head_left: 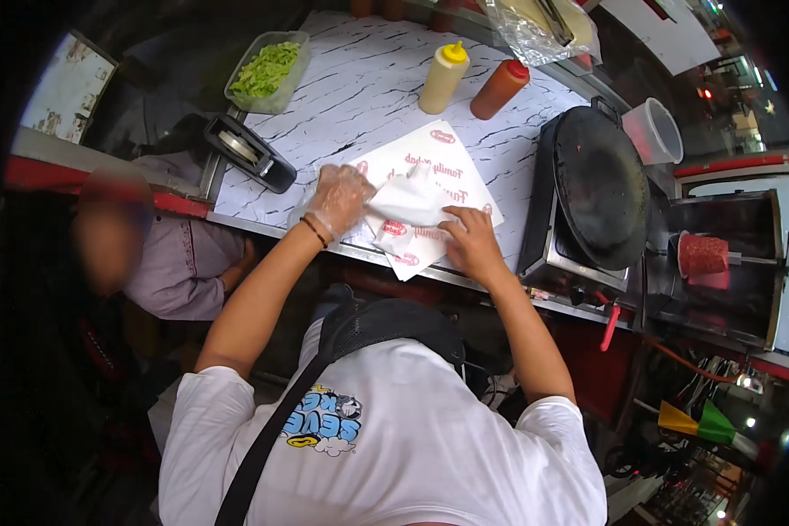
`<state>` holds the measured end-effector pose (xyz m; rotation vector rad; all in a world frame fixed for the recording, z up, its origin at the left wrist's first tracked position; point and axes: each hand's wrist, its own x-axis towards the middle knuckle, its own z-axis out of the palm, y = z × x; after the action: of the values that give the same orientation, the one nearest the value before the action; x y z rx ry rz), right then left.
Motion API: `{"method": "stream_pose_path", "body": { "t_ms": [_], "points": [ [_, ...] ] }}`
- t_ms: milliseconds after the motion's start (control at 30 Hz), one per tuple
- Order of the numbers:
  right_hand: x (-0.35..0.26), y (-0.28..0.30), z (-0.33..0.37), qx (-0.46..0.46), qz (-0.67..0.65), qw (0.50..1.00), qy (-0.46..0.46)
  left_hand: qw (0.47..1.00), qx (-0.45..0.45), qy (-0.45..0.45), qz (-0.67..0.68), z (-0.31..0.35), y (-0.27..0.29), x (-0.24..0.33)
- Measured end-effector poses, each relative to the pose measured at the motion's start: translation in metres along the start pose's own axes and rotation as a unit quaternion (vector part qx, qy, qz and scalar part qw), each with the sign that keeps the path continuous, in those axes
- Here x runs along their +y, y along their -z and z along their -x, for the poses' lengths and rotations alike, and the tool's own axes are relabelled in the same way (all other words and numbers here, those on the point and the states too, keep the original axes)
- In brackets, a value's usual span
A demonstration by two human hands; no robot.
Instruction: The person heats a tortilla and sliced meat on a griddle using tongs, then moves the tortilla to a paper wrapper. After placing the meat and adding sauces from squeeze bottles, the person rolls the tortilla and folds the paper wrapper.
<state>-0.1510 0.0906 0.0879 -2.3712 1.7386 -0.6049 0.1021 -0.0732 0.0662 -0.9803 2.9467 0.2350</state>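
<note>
A white sheet of food wrapping paper [443, 162] with red print lies at the counter's front edge. Part of it is folded over into a white bundle [408, 206]; whatever is inside is hidden. My left hand [337, 197], in a clear plastic glove, closes on the left end of the bundle. My bare right hand [475, 244] grips the paper's right side, its fingers bent over the fold and the thumb low.
A lettuce tub [267, 74] and black tape dispenser [251, 153] stand left. Yellow-capped [444, 79] and red-capped [500, 90] squeeze bottles are behind the paper. Right are a round black griddle [600, 188], a white bucket [653, 131] and a meat spit [703, 255]. A person [184, 237] sits left.
</note>
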Motion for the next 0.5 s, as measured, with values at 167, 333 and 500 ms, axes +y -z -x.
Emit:
{"method": "stream_pose_path", "body": {
  "t_ms": [167, 333, 500],
  "points": [
    [-0.023, 0.002, -0.018, 0.1, -0.061, 0.987, -0.112, 0.933, 0.333, -0.11, 0.083, 0.013, -0.011, 0.002],
    [-0.016, 0.002, -0.045, 0.065, -0.076, 0.991, -0.089, 0.917, 0.368, -0.125, 0.087, 0.005, 0.007, 0.003],
    [-0.012, -0.005, -0.045, 0.144, -0.172, 0.965, -0.132, 0.923, 0.334, -0.071, 0.177, 0.002, 0.0, -0.012]
  ]
}}
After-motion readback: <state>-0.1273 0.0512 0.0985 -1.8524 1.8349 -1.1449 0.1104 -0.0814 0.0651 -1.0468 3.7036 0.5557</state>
